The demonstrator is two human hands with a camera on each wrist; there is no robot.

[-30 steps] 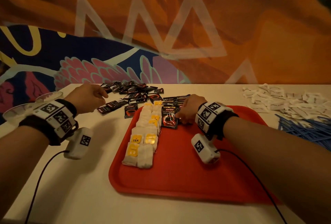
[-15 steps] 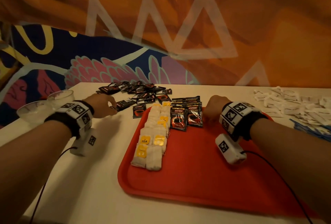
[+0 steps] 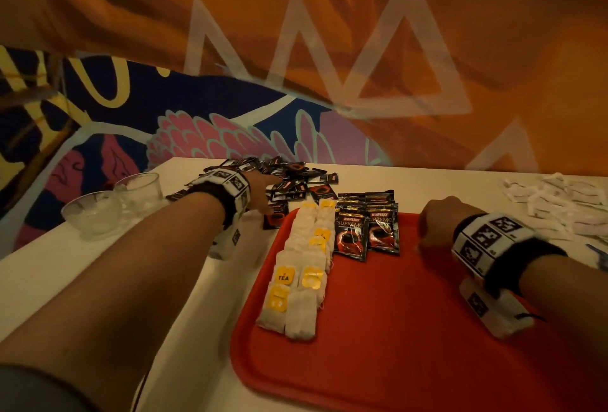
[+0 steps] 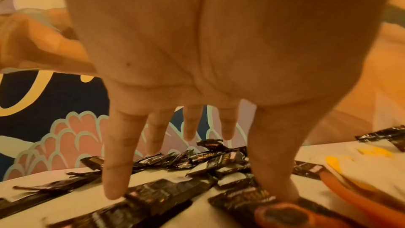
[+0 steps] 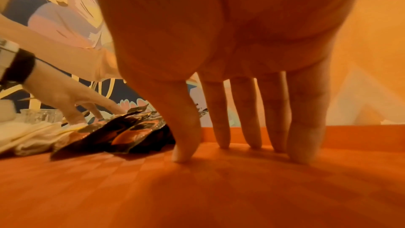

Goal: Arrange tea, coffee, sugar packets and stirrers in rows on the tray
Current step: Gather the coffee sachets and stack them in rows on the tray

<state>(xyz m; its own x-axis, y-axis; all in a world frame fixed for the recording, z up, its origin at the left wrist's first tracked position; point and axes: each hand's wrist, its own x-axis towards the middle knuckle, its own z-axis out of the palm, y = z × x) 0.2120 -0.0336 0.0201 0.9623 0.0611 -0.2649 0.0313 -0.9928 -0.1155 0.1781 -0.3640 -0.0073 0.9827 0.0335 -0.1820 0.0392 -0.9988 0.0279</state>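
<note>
The coffee row is judged to be the step in hand. On the red tray (image 3: 378, 345), two rows of tea bags (image 3: 304, 266) are laid along the left side, and a short double row of Kopiko Supremo coffee sachets (image 3: 367, 230) is begun beside them at the far end. The left hand (image 4: 197, 58) is stretched over the loose pile of coffee sachets (image 3: 289, 181) on the white table (image 3: 98, 280), just beyond the tray's far-left corner; its fingers are spread and straight, the thumb and little finger touching sachets, nothing gripped. The right hand (image 5: 230, 41) is rested on bare tray to the right of the coffee rows, fingers apart, tips down, empty. Sugar packets (image 3: 559, 201) are left heaped at far right, off the tray. Next, one sachet would need to be pinched from the pile and laid overlapping the row's near end, print upward.
</note>
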